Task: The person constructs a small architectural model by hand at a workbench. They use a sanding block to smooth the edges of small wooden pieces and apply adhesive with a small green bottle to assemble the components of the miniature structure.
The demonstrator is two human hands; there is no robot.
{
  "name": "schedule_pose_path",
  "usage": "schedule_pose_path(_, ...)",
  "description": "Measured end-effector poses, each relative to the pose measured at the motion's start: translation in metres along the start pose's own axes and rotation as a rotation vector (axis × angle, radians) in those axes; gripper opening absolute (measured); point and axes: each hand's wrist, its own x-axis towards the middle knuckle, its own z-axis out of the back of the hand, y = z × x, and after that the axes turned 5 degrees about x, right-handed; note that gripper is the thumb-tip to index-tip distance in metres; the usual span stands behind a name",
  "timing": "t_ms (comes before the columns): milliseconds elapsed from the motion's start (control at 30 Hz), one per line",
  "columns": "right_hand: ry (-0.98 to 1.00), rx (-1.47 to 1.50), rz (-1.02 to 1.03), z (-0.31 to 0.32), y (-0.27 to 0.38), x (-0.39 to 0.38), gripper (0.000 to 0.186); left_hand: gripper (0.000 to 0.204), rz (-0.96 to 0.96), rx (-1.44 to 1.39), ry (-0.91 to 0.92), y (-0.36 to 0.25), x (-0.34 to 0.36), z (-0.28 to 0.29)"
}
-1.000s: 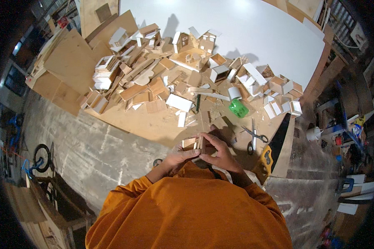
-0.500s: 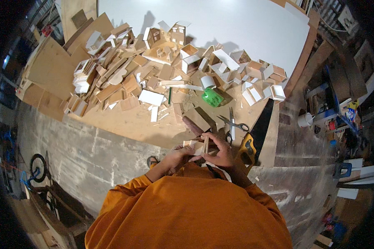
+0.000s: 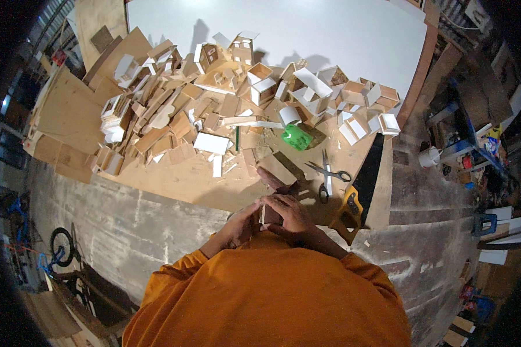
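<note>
Close to my body, at the front of the plywood work board (image 3: 208, 194), my left hand (image 3: 239, 227) and my right hand (image 3: 292, 222) are closed around a small wooden piece (image 3: 271, 215), largely hidden by my fingers. Just beyond them lie loose wood blocks (image 3: 275, 170). To the right are scissors (image 3: 338, 175) beside a light strip, and a hand saw (image 3: 346, 211) with a yellow and black handle. A green plastic container (image 3: 297, 136) sits among the small pieces behind.
Small model houses (image 3: 243, 53) and heaped offcuts (image 3: 162, 130) cover the board. Behind them is a white panel (image 3: 341, 32), with plywood sheets (image 3: 75, 115) at left. A bicycle wheel (image 3: 62, 246) stands lower left on the concrete floor. A cluttered shelf (image 3: 469, 150) is at right.
My fingers have come together over the piece, turning it so less of it shows, and my right hand has moved slightly left. The surroundings have shifted in view.
</note>
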Motion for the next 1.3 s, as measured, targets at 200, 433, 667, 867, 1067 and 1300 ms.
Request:
schedule_pose_path(200,-0.076,-0.073,0.023,-0.026,0.008,0.034,0.065,0.054,-0.033,-0.025,0.016,-0.024,-0.010,0.026)
schedule_pose_path(433,-0.065,0.120,-0.090,-0.032,0.031,0.086,0.068,0.047,-0.057,0.001,0.325,-0.050,-0.010,0.098)
schedule_pose_path(667,-0.070,0.139,-0.098,-0.052,0.031,0.119,0.070,0.045,-0.026,0.035,0.057,-0.083,-0.022,0.116)
schedule_pose_path(867,-0.055,0.123,-0.061,-0.054,0.050,0.136,0.070,0.044,-0.094,-0.008,0.190,-0.097,-0.030,0.142)
schedule_pose_path(1067,-0.084,0.283,-0.259,-0.046,0.069,0.144,0.066,0.043,-0.174,-0.145,0.190,-0.100,-0.036,0.154)
schedule_pose_path(1300,-0.105,0.262,-0.381,-0.042,0.056,0.153,0.066,0.047,-0.229,-0.220,0.271,-0.106,-0.042,0.162)
